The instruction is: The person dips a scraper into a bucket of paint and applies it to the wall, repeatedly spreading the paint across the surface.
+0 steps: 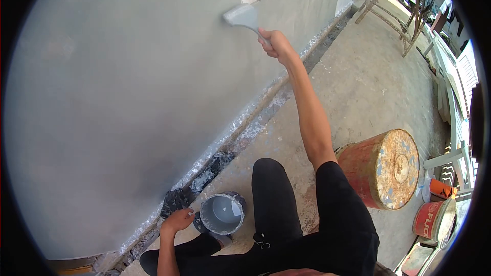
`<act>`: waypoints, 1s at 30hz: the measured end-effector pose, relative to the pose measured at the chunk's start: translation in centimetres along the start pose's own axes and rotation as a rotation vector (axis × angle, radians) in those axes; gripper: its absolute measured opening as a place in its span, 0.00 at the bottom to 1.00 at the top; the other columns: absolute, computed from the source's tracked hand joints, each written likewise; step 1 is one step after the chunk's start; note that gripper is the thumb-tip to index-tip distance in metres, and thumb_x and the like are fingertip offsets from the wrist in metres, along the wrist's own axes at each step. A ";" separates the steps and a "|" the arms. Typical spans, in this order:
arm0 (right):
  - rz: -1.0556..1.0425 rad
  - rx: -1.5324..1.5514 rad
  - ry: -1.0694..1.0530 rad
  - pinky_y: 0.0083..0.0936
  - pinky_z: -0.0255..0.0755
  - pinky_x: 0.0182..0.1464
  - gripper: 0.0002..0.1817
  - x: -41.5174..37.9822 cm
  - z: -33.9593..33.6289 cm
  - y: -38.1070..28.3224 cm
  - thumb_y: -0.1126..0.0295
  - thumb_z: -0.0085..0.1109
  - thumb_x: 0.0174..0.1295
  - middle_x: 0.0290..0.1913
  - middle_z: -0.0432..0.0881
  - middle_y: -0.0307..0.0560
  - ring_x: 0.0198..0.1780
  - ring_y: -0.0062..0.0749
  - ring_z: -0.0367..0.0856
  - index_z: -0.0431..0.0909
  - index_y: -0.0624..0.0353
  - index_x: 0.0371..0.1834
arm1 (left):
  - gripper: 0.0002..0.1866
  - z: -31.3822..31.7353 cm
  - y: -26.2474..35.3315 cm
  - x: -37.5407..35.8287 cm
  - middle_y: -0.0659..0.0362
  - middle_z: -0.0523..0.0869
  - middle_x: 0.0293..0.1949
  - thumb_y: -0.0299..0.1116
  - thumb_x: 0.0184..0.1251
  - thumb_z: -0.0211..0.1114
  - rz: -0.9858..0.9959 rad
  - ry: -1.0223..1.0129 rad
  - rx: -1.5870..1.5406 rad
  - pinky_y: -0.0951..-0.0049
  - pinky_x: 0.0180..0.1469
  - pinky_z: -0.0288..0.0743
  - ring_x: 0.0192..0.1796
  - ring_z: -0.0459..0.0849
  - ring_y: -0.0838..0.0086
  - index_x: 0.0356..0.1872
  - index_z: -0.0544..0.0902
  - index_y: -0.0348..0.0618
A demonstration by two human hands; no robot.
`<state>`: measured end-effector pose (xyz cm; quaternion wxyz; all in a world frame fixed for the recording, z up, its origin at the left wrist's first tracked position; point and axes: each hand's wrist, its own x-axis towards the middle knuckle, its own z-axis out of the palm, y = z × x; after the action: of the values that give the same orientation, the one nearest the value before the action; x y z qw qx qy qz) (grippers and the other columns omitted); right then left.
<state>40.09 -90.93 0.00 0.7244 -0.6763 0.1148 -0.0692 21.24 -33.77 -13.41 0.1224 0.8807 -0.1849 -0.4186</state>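
My right hand (276, 45) is stretched out to the wall, its fingers wrapped round the handle of a wide paintbrush (244, 16). The pale, paint-covered bristles lie against the grey wall (112, 97), just below a white frame. Low down, my left hand (178, 221) is closed at the left edge of a paint bucket (238, 226), seemingly gripping its rim or handle; the exact hold is partly hidden. Grey paint (221, 209) is inside the bucket, which stands beside my bent leg.
A paint-splashed ledge and gutter (245, 122) run along the wall's foot, with black plastic (175, 199) in it. To my right stand a rusty drum (399, 168) and a red tin (428, 221). A metal trestle (396, 10) stands on the concrete floor (368, 82) at upper right.
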 end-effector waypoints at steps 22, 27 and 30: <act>0.498 -0.262 -0.334 0.19 0.46 0.14 0.21 -20.3 10.5 15.0 0.55 0.53 0.67 0.11 0.64 0.33 0.11 0.16 0.57 0.76 0.59 0.22 | 0.18 -7.8 2.7 0.1 0.42 0.85 0.36 0.40 0.65 0.57 0.032 0.361 -0.004 0.57 0.46 0.76 0.41 0.83 0.49 0.43 0.82 0.34; 0.473 -0.177 -0.188 0.14 0.52 0.19 0.21 -25.7 13.5 13.5 0.55 0.59 0.66 0.16 0.65 0.29 0.16 0.14 0.58 0.78 0.61 0.22 | 0.20 -8.6 2.8 -1.9 0.38 0.83 0.35 0.42 0.65 0.56 -0.041 0.409 -0.013 0.55 0.45 0.74 0.43 0.82 0.44 0.35 0.82 0.29; 0.468 0.117 0.053 0.14 0.48 0.16 0.17 -27.6 13.8 12.7 0.59 0.62 0.63 0.16 0.63 0.28 0.16 0.12 0.59 0.75 0.57 0.23 | 0.19 -8.1 2.5 -0.5 0.40 0.85 0.35 0.41 0.67 0.56 -0.047 0.275 -0.097 0.57 0.45 0.74 0.41 0.84 0.47 0.41 0.82 0.31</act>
<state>16.34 -69.61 -9.83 0.7555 -0.5859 0.2831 0.0765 26.74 -35.33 -7.17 0.1793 0.9268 -0.1251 -0.3055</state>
